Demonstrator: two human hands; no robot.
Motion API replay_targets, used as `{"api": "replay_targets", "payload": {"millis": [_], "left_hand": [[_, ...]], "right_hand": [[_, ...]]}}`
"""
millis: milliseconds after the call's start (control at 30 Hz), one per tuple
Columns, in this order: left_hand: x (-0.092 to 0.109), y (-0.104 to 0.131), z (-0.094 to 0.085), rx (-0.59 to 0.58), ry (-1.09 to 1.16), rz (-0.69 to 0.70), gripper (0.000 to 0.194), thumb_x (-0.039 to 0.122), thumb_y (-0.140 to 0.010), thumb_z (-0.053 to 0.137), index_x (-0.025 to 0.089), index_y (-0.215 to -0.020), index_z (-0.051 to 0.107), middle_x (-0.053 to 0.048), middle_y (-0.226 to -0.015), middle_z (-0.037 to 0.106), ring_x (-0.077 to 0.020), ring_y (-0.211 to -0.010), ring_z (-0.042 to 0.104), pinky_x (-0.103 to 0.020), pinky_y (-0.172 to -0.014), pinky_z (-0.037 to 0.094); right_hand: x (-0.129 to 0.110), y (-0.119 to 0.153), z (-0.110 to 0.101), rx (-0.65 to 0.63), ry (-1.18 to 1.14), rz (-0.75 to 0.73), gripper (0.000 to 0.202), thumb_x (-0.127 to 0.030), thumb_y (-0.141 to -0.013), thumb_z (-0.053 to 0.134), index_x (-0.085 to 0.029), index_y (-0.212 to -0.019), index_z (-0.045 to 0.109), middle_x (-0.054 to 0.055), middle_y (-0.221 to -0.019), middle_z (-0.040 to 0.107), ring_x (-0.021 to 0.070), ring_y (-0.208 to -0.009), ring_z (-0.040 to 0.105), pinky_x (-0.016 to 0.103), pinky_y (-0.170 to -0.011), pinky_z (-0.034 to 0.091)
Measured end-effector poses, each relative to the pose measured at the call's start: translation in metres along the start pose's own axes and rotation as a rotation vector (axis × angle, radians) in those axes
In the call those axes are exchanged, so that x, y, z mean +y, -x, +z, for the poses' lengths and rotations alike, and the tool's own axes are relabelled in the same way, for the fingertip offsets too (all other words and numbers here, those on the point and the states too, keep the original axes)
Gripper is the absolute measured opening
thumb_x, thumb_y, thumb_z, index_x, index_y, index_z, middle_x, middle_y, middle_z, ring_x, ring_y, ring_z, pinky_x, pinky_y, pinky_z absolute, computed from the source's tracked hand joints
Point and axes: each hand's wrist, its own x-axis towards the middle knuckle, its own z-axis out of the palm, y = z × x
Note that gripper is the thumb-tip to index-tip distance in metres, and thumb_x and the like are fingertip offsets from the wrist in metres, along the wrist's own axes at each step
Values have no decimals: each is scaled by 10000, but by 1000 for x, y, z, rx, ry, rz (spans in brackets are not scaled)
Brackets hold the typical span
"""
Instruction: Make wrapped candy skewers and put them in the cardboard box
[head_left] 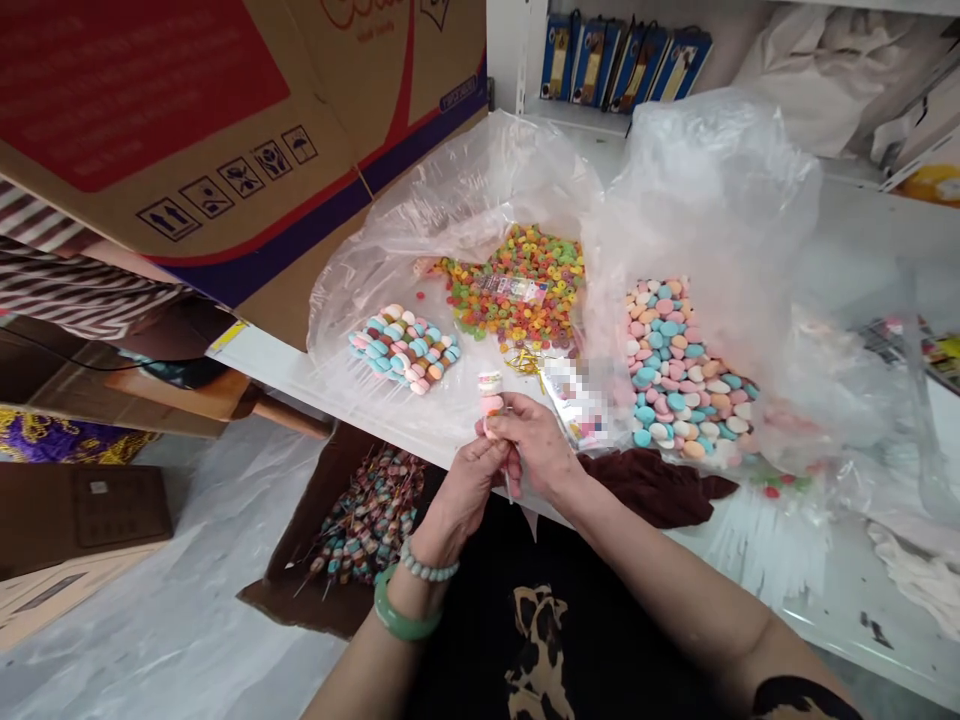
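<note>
Both hands meet in front of me over the table's near edge, around a candy skewer (490, 384) with a white piece on top and pink ones below. My left hand (474, 480), with a bead bracelet and green bangle at its wrist, is closed low on the skewer. My right hand (538, 440) pinches the candy from the right; part of the stick shows beneath the fingers. Just beyond lie gold twist ties (527, 364) and a shiny packet (574, 400). A stack of pastel and brown candy skewers (405, 347) rests to the left.
Ring gummies (525, 290) and pastel oval candies (671, 375) spill over clear plastic. A brown cloth (660, 487) and white sticks (772, 545) lie right. An open carton (289, 560) of skewers stands below left. A large cardboard box (247, 110) blocks the back left, with a person behind it.
</note>
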Motion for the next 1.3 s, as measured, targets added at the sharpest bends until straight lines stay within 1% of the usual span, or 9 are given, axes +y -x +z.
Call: {"api": "replay_targets", "payload": {"millis": [133,233,367,500,667,767,933,1100,1300], "left_hand": [[-11,-1,-2,399,-169,168,266,420,-716,746,170,-667,670,21,-542,543,-87,-429,398,-232,-437,275],[-14,0,-10,535,-268,337,191,355,-730,732,186,-662,673,18,-573,535,-105,-550,449,-216,-513,338],[-7,-3,-13,524,-65,174,226,348,-730,675,174,-623,580,50,-524,425,-66,-469,326,-190,-439,237],[3,-5,-9,493,53,56,176,290,-701,628,166,-620,533,73,-501,355,-39,-422,244,-169,-403,146],[13,-4,-12,490,125,46,191,275,-650,652,161,-591,510,73,-498,355,-24,-406,242,-159,-384,114],[14,-6,-13,474,122,62,223,300,-660,693,157,-624,525,72,-499,387,-18,-397,273,-154,-385,149],[13,-7,-9,378,83,120,297,388,-708,718,167,-675,522,44,-570,510,-48,-400,449,-173,-399,295],[13,-5,-4,369,83,89,306,391,-666,741,159,-680,542,53,-556,507,-5,-317,308,-165,-337,136],[14,-6,3,459,121,-6,208,296,-617,683,157,-608,529,73,-481,409,4,-335,238,-152,-345,91]], "right_hand": [[8,-19,0,172,-44,-72,284,-334,-649,685,-196,-873,577,-24,-695,647,136,-627,611,260,-635,484],[2,-39,-26,115,274,-155,249,-428,-834,527,-194,-819,610,24,-747,673,159,-675,626,285,-666,482],[-13,-78,-70,440,1093,-302,213,-250,-886,463,-193,-857,667,86,-921,676,199,-856,603,299,-724,437],[-15,-104,-87,426,1295,-264,210,-132,-845,484,-153,-854,693,142,-958,667,215,-905,574,305,-746,410],[-23,-96,-90,354,1626,-309,301,-90,-855,429,-163,-943,708,144,-978,671,226,-878,579,319,-715,390],[-37,-82,-95,356,1708,-366,325,-84,-856,417,-155,-992,703,164,-992,673,248,-883,589,339,-707,381],[-49,-62,-107,427,1731,-245,424,-107,-861,417,-174,-1225,626,141,-914,686,251,-791,612,330,-617,355],[-41,-54,-115,601,1631,-304,315,-222,-921,404,-156,-948,711,129,-897,681,211,-748,599,308,-601,306],[-37,-57,-119,713,1521,-469,314,-240,-935,382,-145,-916,681,122,-881,663,214,-775,563,311,-648,309]]}}
